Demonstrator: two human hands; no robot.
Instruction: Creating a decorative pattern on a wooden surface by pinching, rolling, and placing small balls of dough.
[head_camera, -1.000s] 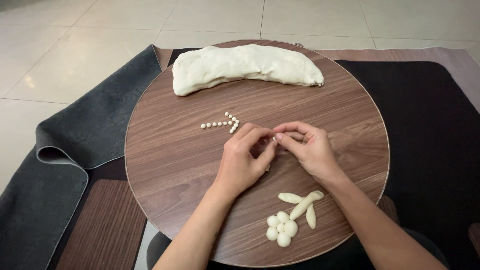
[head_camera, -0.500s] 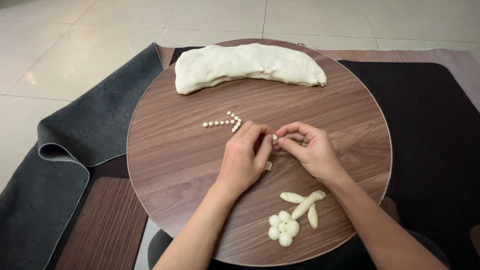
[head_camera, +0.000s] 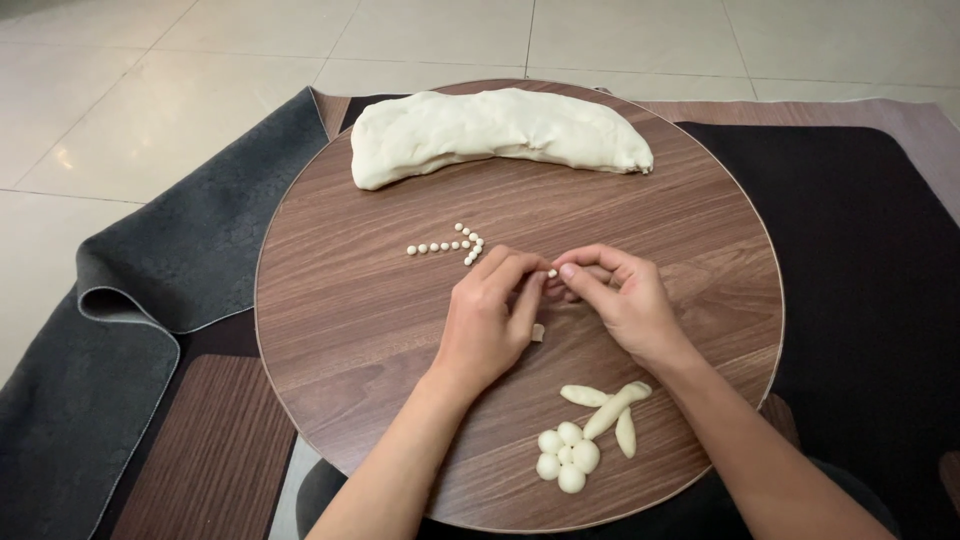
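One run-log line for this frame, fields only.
left hand: pinching dough bit | right hand: pinching same bit | nearby: dough-ball arrow, dough flower, dough loaf | surface: round wooden table

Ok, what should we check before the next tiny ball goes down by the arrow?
1. Tiny dough bit pinched between the fingertips of both hands, left hand and right hand: ok.
2. Bit rolled round: cannot tell, too small.
3. Arrow of beads lying in neat lines: ok.
4. Bare table beside the arrow: ok.
5. Big dough log at the far edge, apart from the hands: ok.
6. Dough flower near the front edge, untouched: ok.
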